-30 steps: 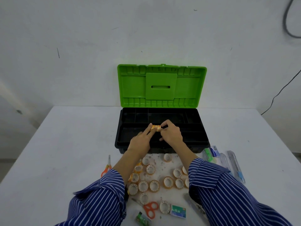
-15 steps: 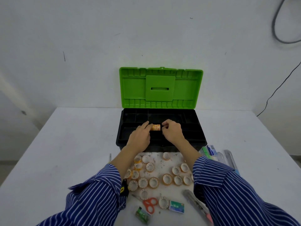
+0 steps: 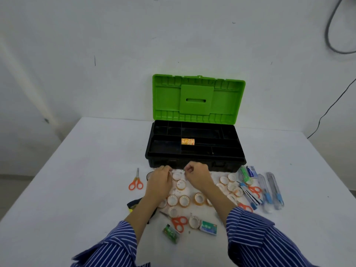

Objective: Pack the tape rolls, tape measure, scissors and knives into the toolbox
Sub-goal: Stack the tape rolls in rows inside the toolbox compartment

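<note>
I see left hand (image 3: pixel 160 181) and right hand (image 3: pixel 197 176) curled over near tape rolls (image 3: pixel 181 185); fingertips hidden, grasp indeterminable. Toolbox (image 3: pixel 194 151) holds one stack (image 3: pixel 187 141).

Open toolbox (image 3: pixel 195 151) (green lid up) holding one stack of tape rolls (image 3: pixel 187 141). Left hand (image 3: pixel 159 180) and right hand (image 3: pixel 198 176) curled over loose rolls (image 3: pixel 181 185) just before it.

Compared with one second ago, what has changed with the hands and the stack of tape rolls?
Both hands let go of the stack of tape rolls, which now lies alone in the toolbox tray. The left hand and right hand pulled back toward the person, down to the loose tape rolls on the table in front of the box. The green lid stayed open; scissors and knives lie as before.
</note>
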